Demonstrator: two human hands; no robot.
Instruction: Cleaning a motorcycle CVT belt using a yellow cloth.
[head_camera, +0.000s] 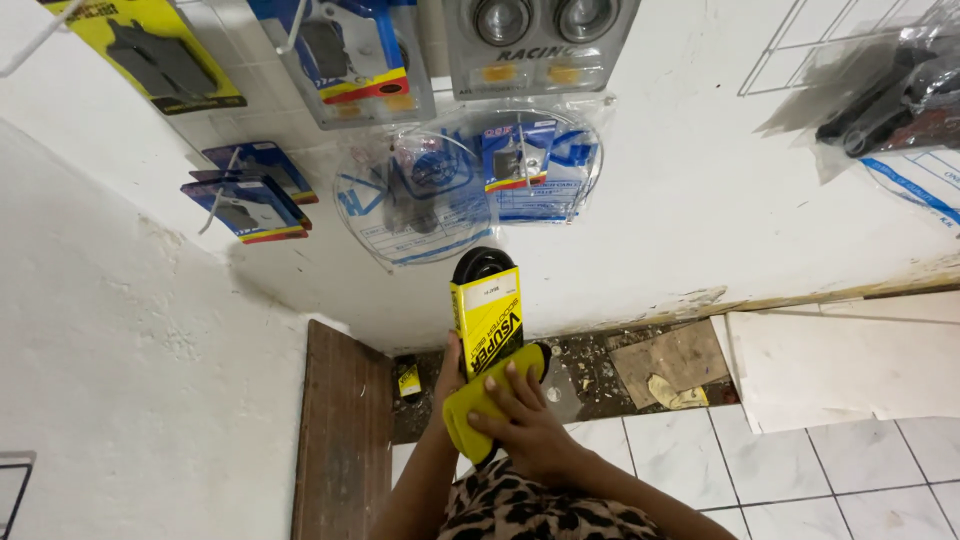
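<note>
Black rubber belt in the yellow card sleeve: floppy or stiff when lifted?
The black rubber belt in its yellow card sleeve probably holds shape: it stands upright above the hands. Likely light; the left hand and the right hand, pressing a yellow cloth, steady it easily.
</note>
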